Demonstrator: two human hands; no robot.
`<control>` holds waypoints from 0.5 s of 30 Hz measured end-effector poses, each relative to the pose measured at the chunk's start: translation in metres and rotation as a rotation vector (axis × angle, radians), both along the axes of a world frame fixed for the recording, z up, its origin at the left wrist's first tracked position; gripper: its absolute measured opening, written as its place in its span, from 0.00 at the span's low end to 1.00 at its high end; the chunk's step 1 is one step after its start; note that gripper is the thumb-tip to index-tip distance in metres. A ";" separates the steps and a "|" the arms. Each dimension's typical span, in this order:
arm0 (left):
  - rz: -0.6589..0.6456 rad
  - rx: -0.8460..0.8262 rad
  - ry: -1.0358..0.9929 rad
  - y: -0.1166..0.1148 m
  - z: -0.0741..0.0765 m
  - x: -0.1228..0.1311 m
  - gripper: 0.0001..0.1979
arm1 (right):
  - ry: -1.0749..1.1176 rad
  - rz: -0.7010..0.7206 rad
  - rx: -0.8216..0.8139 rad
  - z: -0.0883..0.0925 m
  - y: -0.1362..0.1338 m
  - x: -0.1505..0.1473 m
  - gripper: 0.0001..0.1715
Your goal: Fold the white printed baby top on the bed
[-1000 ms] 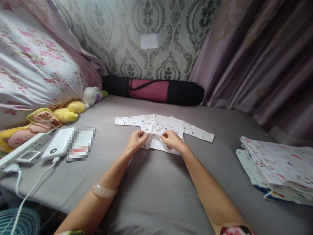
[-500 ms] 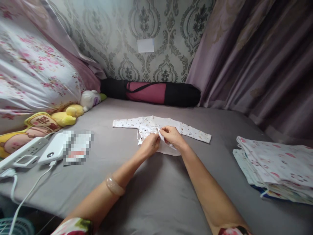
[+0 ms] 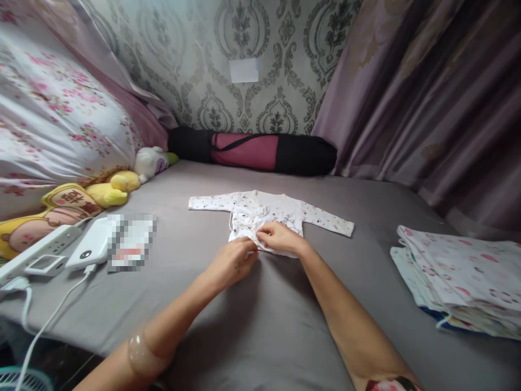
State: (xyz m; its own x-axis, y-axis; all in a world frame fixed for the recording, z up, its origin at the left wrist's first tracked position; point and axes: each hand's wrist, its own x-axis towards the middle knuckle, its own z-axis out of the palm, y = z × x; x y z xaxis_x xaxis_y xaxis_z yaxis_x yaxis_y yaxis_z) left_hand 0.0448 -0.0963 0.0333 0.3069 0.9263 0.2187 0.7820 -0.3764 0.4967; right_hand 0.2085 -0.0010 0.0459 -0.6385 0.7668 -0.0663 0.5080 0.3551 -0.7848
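Note:
A small white baby shirt (image 3: 280, 209) with tiny coloured prints lies spread on the grey bed sheet (image 3: 260, 315), sleeves stretched left and right. My left hand (image 3: 234, 260) is at the shirt's lower hem, fingers pinched on the fabric edge. My right hand (image 3: 279, 237) rests on the lower front of the shirt, fingers curled and pinching the cloth right beside the left hand's fingertips. A pale bangle sits on my left forearm.
A stack of folded printed cloths (image 3: 459, 277) lies at the right. At the left are a white power bank (image 3: 87, 251), a power strip (image 3: 38, 255) with cable, plush toys (image 3: 109, 190) and a floral pillow (image 3: 52, 119). A black-and-pink rolled mat bag (image 3: 252, 149) lies against the wall.
Both hands have drawn back toward me, from the shirt's middle to its lower hem. The left hand moved down and slightly left; the shirt front now lies flatter.

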 end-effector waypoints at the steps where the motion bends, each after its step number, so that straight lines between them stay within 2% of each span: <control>1: 0.098 -0.003 -0.012 0.002 0.003 -0.008 0.09 | 0.029 -0.005 -0.042 0.003 0.002 0.004 0.12; 4: 0.409 -0.024 -0.035 0.015 0.009 -0.030 0.12 | 0.147 -0.162 -0.154 0.017 0.009 0.021 0.10; 6: 0.519 -0.079 -0.026 0.024 0.011 -0.043 0.15 | 0.171 -0.305 -0.179 0.023 0.013 0.037 0.10; 8: 0.550 -0.137 -0.006 0.032 0.010 -0.050 0.18 | 0.130 -0.421 -0.157 0.023 0.015 0.056 0.10; 11: 0.542 -0.212 0.007 0.038 0.005 -0.051 0.21 | -0.021 -0.541 -0.125 0.008 0.011 0.081 0.13; 15: 0.521 -0.235 -0.002 0.038 -0.002 -0.046 0.21 | -0.237 -0.587 -0.114 -0.015 -0.005 0.096 0.18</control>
State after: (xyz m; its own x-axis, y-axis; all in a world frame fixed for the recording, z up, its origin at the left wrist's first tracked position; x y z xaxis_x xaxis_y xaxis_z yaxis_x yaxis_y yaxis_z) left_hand -0.0015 -0.0586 0.0310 -0.2039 0.9789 -0.0117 0.8339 0.1799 0.5218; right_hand 0.3042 -0.0063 0.0306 -0.0726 0.9641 -0.2554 0.7567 -0.1136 -0.6438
